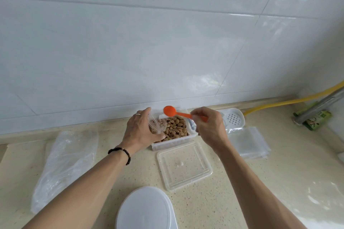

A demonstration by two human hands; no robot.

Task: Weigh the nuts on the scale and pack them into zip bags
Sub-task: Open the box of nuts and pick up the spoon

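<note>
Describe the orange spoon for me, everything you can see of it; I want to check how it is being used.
The orange spoon looks like smooth plastic, with a round bowl and a straight, slim handle. The right hand pinches the handle near its far end, so part of it is hidden behind the fingers. The spoon lies roughly level, its bowl pointing left and raised above the far edge of the clear tub of nuts. Whether the bowl holds any nuts cannot be told. Nothing but the hand touches it.

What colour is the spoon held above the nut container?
Orange; the spoon shows clearly in the head view, held by the right hand.
</note>
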